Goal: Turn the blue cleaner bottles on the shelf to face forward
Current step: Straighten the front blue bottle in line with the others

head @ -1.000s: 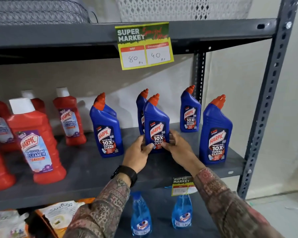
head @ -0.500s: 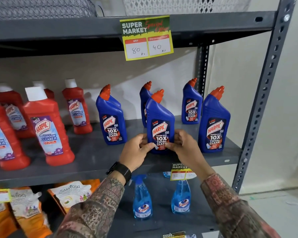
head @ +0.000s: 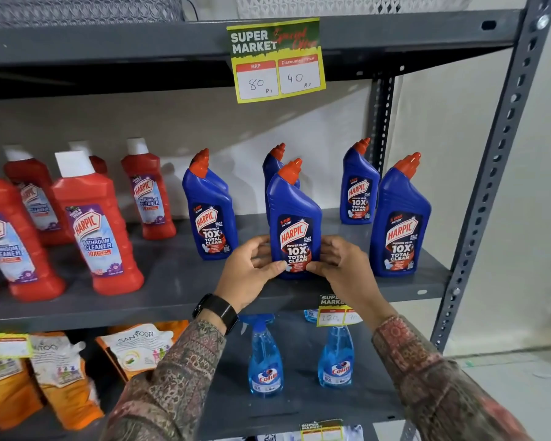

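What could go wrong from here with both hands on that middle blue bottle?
1. Another blue bottle stands close behind the held blue bottle; pushing or twisting it back could knock that one over.
2. The left hand and right hand grip only near the base, so the tall bottle might tip.
3. It sits near the shelf's front edge; pulling it forward could drop it.

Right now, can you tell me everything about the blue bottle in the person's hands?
The middle blue bottle looks like glossy plastic, with an angled orange-red cap. Its dark front label reads Harpic, Power Plus, 10X Total Clean, and faces forward. It stands upright near the front of the grey shelf. The left hand and right hand hold its lower sides.
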`<state>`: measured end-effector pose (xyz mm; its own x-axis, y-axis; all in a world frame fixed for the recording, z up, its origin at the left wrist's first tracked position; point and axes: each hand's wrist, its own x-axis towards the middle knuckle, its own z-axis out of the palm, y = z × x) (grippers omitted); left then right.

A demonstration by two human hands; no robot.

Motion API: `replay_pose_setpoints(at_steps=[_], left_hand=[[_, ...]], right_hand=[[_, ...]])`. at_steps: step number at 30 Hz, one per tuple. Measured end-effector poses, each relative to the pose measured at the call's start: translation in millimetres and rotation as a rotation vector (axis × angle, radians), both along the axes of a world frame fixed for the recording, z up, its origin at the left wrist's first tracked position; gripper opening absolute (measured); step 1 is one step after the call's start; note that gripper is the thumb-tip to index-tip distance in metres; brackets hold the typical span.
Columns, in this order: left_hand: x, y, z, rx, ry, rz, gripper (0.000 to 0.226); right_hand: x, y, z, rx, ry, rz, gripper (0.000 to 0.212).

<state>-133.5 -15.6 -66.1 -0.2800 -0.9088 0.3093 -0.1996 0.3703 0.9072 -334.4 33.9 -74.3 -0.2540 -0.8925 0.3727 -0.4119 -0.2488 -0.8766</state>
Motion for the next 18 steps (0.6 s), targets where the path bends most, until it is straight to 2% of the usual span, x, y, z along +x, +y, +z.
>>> replay_pose_setpoints(at_steps=[18], left_hand=[[-3.5, 5.3, 0.5, -0.030, -0.030, 0.063, 0.044]], right_hand=[[6.4, 2.3, -5.5, -0.066, 0.065, -0.047, 0.047]])
